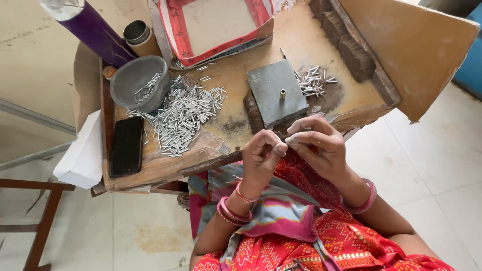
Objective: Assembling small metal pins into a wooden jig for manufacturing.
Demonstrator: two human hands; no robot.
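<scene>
Pale floor tiles surround a small, worn wooden table point(321, 30) in front of my lap. Both my hands meet just below its near edge. My left hand point(261, 155) is curled, fingertips pinched together, and my right hand point(316, 140) is curled too, pinching toward the left; whatever tiny piece they hold is too small to tell. Just above them sits a grey metal block point(273, 90) with a short peg. A heap of small metal pins point(183, 113) lies left, beside a grey bowl point(138, 83) and a black phone point(126, 146).
</scene>
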